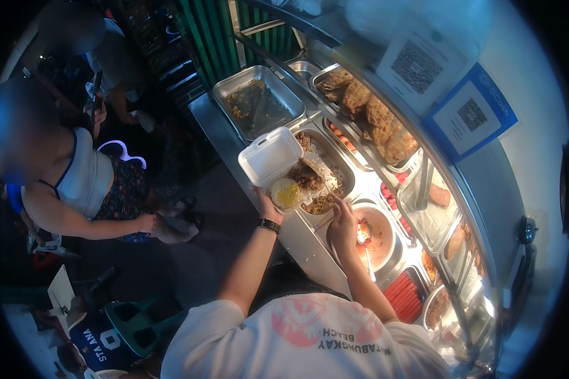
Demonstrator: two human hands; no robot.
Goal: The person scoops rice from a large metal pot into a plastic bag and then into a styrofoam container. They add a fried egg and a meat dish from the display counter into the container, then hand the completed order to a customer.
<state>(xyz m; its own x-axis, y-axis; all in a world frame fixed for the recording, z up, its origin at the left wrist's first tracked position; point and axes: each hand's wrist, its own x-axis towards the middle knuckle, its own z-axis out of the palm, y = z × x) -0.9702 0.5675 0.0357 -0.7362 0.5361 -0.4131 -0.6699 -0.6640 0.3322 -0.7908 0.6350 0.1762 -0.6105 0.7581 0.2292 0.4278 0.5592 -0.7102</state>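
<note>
My left hand, with a dark watch on the wrist, holds an opened white foam takeaway box by its near side. A fried egg and browned chopped meat lie in the box, which is over the edge of a steel pan of rice. My right hand is just right of the box, above the pan's near end, fingers partly bent; whether it grips anything is unclear. Below it, a bowl with red sauce residue holds a metal spoon.
An almost emptied steel tray sits at the counter's far end. Fried chicken fills a raised tray, and red sausages lie in a nearer pan. Curved glass framing bounds the right. People stand at the left, one in a white top.
</note>
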